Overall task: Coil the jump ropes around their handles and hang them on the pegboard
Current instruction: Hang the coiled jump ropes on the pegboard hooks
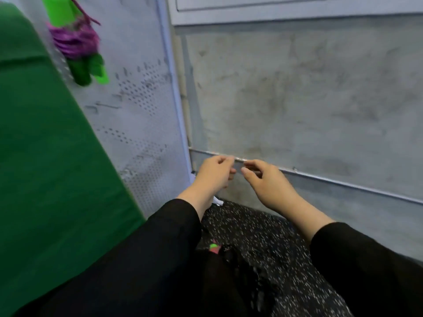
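Note:
A jump rope [76, 43] with bright green handles and a purple cord wound around them hangs on the white pegboard [142, 106] at the upper left. Both hands are low in the middle of the view, far below and to the right of that rope. My left hand [214, 173] has its fingers loosely curled with nothing in them. My right hand [266, 181] is just beside it, fingers apart and bent, also holding nothing. Black sleeves cover both forearms. A small pink and green object [214, 245] shows on the floor between my arms; what it is I cannot tell.
A green cloth-covered surface [45, 156] fills the left side, in front of the pegboard. A grey concrete wall [297, 99] with a thin metal rail [343, 183] stands ahead and to the right. Black speckled flooring [274, 243] lies below. A scrap of white paper [217, 200] lies by my left wrist.

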`<state>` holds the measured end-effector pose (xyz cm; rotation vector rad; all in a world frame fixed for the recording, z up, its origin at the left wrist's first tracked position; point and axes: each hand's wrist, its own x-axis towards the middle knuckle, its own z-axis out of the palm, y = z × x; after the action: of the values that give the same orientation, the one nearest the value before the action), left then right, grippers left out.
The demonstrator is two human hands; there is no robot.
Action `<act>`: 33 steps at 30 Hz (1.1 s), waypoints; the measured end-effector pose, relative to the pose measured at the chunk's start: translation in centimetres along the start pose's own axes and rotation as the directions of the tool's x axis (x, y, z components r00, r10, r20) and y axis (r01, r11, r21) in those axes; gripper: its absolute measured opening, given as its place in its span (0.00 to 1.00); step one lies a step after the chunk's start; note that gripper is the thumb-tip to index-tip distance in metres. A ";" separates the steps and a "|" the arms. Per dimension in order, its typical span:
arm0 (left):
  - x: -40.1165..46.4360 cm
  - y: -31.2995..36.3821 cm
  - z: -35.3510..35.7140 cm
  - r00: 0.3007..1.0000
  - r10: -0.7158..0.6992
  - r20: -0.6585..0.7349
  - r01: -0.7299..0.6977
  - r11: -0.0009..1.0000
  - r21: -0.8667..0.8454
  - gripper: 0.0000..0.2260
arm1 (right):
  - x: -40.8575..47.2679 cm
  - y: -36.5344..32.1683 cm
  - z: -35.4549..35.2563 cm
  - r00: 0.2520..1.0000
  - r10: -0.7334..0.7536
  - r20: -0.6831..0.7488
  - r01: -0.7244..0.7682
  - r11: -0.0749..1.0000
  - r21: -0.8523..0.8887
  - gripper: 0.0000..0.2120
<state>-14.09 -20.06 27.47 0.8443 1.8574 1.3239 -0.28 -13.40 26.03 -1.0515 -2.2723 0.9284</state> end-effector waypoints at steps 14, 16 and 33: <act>6.3 -13.6 2.8 0.916 -0.335 0.223 0.053 0.650 0.758 0.19 | -1.0 13.7 9.0 0.878 0.314 0.362 -0.299 0.949 -0.097 0.23; 6.8 -15.1 3.2 0.904 -0.363 0.226 0.046 0.609 0.792 0.21 | -0.8 14.9 10.8 0.838 0.348 0.420 -0.328 0.937 -0.122 0.24; 6.5 -28.4 7.2 0.709 -0.673 0.211 0.338 0.586 0.736 0.16 | -2.1 22.4 25.4 0.491 0.669 0.558 -0.851 0.505 0.142 0.09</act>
<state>-14.83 -18.66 -2.52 0.7501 1.9332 0.0205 -4.73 -14.06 -7.57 -1.8766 -1.6465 2.1072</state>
